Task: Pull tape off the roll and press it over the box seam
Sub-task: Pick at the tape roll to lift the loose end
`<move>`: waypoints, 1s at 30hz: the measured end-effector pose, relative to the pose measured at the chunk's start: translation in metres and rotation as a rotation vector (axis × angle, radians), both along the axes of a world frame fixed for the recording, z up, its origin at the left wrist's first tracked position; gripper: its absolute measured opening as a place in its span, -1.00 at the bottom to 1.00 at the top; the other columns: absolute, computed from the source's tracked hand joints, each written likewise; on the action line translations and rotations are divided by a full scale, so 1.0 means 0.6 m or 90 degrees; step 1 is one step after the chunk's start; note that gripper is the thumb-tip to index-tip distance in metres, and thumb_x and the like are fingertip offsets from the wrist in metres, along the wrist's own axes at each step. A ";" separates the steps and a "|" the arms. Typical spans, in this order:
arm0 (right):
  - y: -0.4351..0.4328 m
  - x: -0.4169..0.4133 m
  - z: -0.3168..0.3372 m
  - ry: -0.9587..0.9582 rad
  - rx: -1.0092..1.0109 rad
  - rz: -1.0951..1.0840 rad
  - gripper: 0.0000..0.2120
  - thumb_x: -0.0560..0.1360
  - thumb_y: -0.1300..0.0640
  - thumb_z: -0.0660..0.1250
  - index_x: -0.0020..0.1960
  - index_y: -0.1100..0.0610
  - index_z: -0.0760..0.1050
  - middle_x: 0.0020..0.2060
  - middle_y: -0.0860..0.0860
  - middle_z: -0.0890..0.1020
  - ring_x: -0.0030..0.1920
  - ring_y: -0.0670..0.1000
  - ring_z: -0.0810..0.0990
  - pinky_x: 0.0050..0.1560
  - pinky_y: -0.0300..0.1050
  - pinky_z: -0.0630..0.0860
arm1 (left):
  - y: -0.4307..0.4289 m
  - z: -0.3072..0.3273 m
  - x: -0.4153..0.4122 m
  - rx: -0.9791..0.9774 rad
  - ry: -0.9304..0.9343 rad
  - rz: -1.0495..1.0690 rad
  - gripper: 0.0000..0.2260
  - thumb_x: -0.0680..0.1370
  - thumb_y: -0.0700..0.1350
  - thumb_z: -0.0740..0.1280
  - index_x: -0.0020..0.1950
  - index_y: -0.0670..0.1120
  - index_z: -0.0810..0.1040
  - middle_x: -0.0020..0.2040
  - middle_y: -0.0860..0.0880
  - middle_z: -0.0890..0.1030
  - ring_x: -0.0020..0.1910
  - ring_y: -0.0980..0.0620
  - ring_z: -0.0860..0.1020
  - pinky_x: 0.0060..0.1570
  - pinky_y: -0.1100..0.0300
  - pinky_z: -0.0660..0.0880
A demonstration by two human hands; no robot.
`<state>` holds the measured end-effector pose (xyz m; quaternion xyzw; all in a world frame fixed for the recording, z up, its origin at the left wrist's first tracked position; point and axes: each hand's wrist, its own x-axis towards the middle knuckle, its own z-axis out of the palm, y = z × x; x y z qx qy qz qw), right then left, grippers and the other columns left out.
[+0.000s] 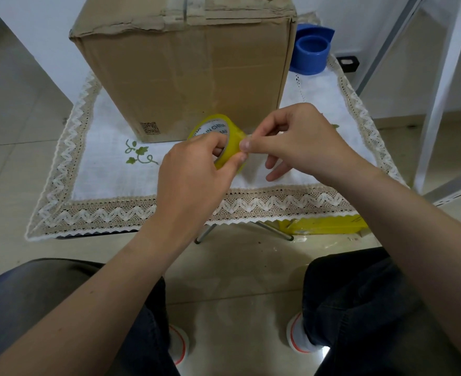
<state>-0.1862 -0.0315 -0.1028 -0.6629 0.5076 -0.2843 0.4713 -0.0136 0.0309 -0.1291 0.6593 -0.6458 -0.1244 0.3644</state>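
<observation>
A tall brown cardboard box [186, 77] stands on a small table, its torn top flaps meeting at a seam [185, 12] near the frame's upper edge. In front of the box I hold a yellow tape roll [224, 131] just above the cloth. My left hand [194, 169] grips the roll, fingers through its core and thumb on the outer band. My right hand [297, 139] pinches the loose tape end [247, 138] at the roll's right side between thumb and forefinger. The strip is barely lifted off the roll.
A white cloth with lace zigzag trim [142, 210] covers the table. A blue tape dispenser [312, 50] sits behind the box at right. A yellow package [329, 225] lies on the floor under the table. White shelf frame [446, 85] stands at right. My knees are below.
</observation>
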 end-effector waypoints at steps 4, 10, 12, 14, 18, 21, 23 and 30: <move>-0.010 -0.006 0.002 -0.054 0.034 -0.033 -0.81 0.45 0.22 0.61 -0.21 0.27 0.62 -0.44 -0.01 0.58 -0.44 -0.03 0.58 -0.42 -0.08 0.63 | 0.000 -0.006 -0.003 -0.005 0.028 -0.034 -0.72 0.58 0.16 0.41 0.09 -0.03 0.65 -0.10 0.02 0.72 -0.10 -0.05 0.64 -0.04 -0.10 0.58; -0.015 -0.010 -0.001 -0.049 0.081 -0.061 -0.81 0.42 0.19 0.62 -0.12 0.22 0.63 -0.29 0.17 0.61 -0.52 -0.06 0.48 -0.51 -0.20 0.49 | 0.002 -0.023 -0.005 -0.043 -0.045 -0.105 -0.71 0.66 0.06 0.22 0.12 -0.16 0.53 -0.43 0.07 0.39 -0.39 -0.17 0.46 -0.18 0.08 0.23; -0.016 -0.010 -0.003 -0.071 0.112 -0.086 -0.69 0.41 0.20 0.63 0.07 0.20 0.60 -0.23 0.20 0.64 -0.53 -0.07 0.44 -0.52 -0.21 0.47 | 0.001 -0.025 -0.003 -0.051 -0.065 -0.098 -0.72 0.66 0.03 0.23 0.11 -0.18 0.54 -0.45 0.09 0.34 -0.41 -0.18 0.45 -0.18 0.09 0.21; -0.017 -0.011 -0.003 -0.064 0.115 -0.091 -0.66 0.41 0.20 0.63 0.14 0.17 0.62 -0.25 0.15 0.67 -0.53 -0.08 0.39 -0.51 -0.21 0.45 | 0.001 -0.026 -0.004 -0.056 -0.082 -0.096 -0.71 0.65 0.04 0.22 0.12 -0.17 0.56 -0.43 0.05 0.45 -0.39 -0.21 0.48 -0.16 0.09 0.24; -0.014 -0.011 -0.003 -0.015 0.058 -0.056 -0.99 0.48 0.18 0.56 -0.11 0.09 0.76 -0.46 -0.10 0.63 -0.57 -0.13 0.33 -0.53 -0.22 0.38 | 0.001 -0.025 -0.004 -0.060 -0.083 -0.093 -0.68 0.64 0.06 0.22 0.15 -0.15 0.59 -0.36 -0.05 0.59 -0.34 -0.22 0.52 -0.17 0.08 0.26; -0.009 -0.006 -0.002 0.018 0.010 -0.080 -0.95 0.48 0.15 0.56 -0.16 0.06 0.75 -0.45 -0.07 0.63 -0.50 -0.06 0.39 -0.55 -0.23 0.38 | -0.004 -0.022 -0.002 -0.057 -0.095 -0.085 -0.71 0.64 0.07 0.26 0.13 -0.12 0.60 -0.39 0.01 0.52 -0.33 -0.19 0.51 -0.25 0.08 0.26; -0.006 -0.002 -0.001 0.037 -0.023 -0.085 -0.93 0.49 0.13 0.55 -0.18 0.04 0.74 -0.37 0.03 0.65 -0.47 -0.09 0.46 -0.55 -0.24 0.43 | -0.004 -0.018 -0.003 -0.053 -0.099 -0.081 -0.74 0.65 0.07 0.28 0.11 -0.11 0.60 -0.40 0.03 0.48 -0.36 -0.15 0.49 -0.31 0.06 0.31; 0.006 0.007 0.000 0.079 -0.094 -0.087 -0.81 0.55 0.12 0.50 -0.22 -0.03 0.64 -0.28 0.03 0.68 -0.42 -0.07 0.62 -0.47 -0.14 0.60 | 0.000 -0.010 -0.008 -0.042 -0.143 -0.048 -0.73 0.64 0.15 0.25 0.03 -0.04 0.57 -0.38 0.05 0.48 -0.34 -0.17 0.49 -0.37 0.05 0.38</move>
